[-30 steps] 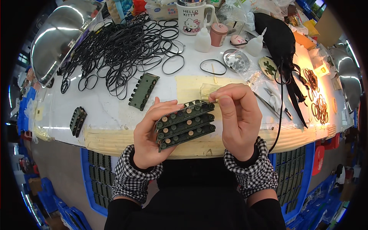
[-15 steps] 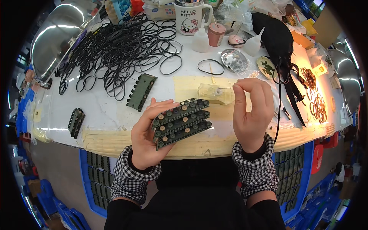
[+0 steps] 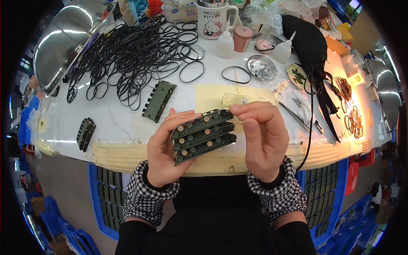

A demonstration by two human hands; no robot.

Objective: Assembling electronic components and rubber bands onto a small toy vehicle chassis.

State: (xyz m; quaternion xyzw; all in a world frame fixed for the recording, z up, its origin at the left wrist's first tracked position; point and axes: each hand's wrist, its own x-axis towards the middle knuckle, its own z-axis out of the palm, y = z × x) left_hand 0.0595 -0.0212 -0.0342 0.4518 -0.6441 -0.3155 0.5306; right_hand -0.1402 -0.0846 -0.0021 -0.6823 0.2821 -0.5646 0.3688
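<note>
White laminate covers the tabletop (image 3: 127, 123), and its near edge runs just behind both hands. Toward the far left corner spreads a heap of black rubber rings (image 3: 127, 55), the biggest thing on it apart from the steel bowl (image 3: 63, 46) at the left edge. A single green toothed strip (image 3: 159, 101) lies loose between that heap and the hands, and a shorter dark one (image 3: 85, 134) sits near the left end of the near edge.

Over the middle of the near edge, the left hand (image 3: 163, 157) cradles a stack of green strips (image 3: 203, 136), three layers deep, its fingers wrapped under and thumb along the left end. The stack's long axis runs from lower left up to upper right (tilted, not level with the tabletop edge). The right hand (image 3: 261, 140) comes in from the stack's right end; its grip is narrow, thumb and forefinger pinched at the top strip's upper right tip, touching it. Whether something small sits between those fingertips cannot be told. So the right hand is nearer the raised end, the left carries the weight.
</note>
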